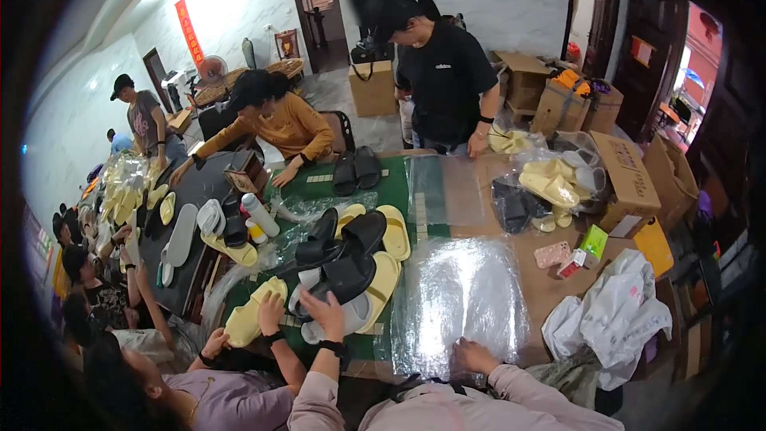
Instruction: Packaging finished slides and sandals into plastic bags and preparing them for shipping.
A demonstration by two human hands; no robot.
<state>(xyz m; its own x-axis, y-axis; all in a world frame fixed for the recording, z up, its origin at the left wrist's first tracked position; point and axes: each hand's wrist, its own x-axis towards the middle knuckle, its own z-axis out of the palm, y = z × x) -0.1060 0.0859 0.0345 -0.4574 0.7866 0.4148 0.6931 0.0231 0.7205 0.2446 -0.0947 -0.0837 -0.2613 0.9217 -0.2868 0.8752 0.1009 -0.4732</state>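
My left hand (pixel 325 319), with a black band at its wrist, is open with its fingers apart. It is at the near edge of a pile of slippers, by a black slipper (pixel 351 278) and a grey slipper (pixel 349 319). Pale yellow slippers (pixel 394 233) lie under and beside the black ones. My right hand (pixel 476 357) is closed at the near edge of a stack of clear plastic bags (pixel 463 295), its fingers curled on the plastic. The fingertips are partly hidden.
A co-worker's hands at my left hold a yellow slipper (pixel 254 315). People stand across the table. At right are wrapped slippers (pixel 550 182), a phone (pixel 552 255), a green box (pixel 593 241), a white plastic bag (pixel 614 311) and cardboard boxes (pixel 625 183). Bottles (pixel 260 215) stand left.
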